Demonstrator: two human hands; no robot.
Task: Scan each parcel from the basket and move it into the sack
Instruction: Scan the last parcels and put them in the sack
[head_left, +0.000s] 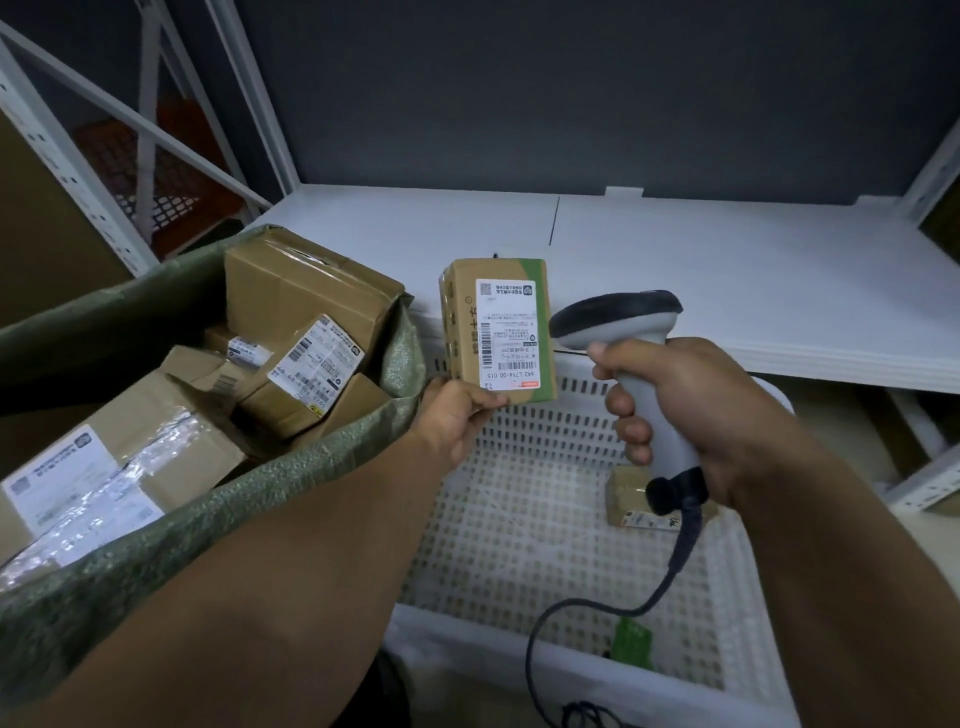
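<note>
Parcel, centre frame, above white basket: label reads "642 L714-00 015"; left hand pinches its lower edge. Right hand grips scanner. Green sack, left, holds labelled boxes.

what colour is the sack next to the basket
The sack is dull green, woven; head view shows it.
</note>
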